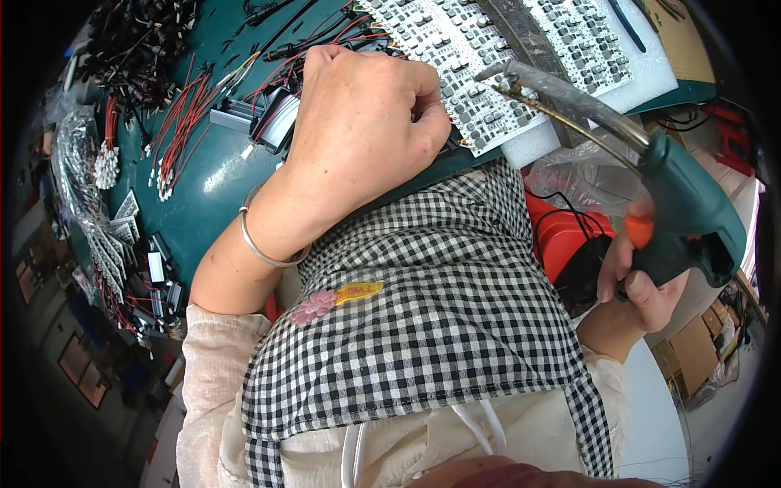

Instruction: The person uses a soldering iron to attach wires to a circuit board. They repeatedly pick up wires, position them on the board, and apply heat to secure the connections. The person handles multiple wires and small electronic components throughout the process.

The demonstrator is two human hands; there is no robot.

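My left hand (366, 114) is closed above the near edge of the green table mat (220, 175), with its fingers curled under. Whatever it pinches is hidden behind the knuckles. Just beyond and to its left lie grey rectangular housings (233, 116) with red and black wires. In my right hand (647, 285), out to the right, is a green soldering gun (691, 191) with an orange trigger. Its metal tip reaches left over a panel of white circuit boards (488, 114) carrying many small dark components.
A dark metal bar (529, 37) lies across the board panel, with white foam (657, 80) underneath. Bundles of red wires (183, 122) and a heap of black cables (134, 41) spread over the left side. Clear plastic bags (73, 163) sit at the left edge. A red container (565, 236) stands below the table.
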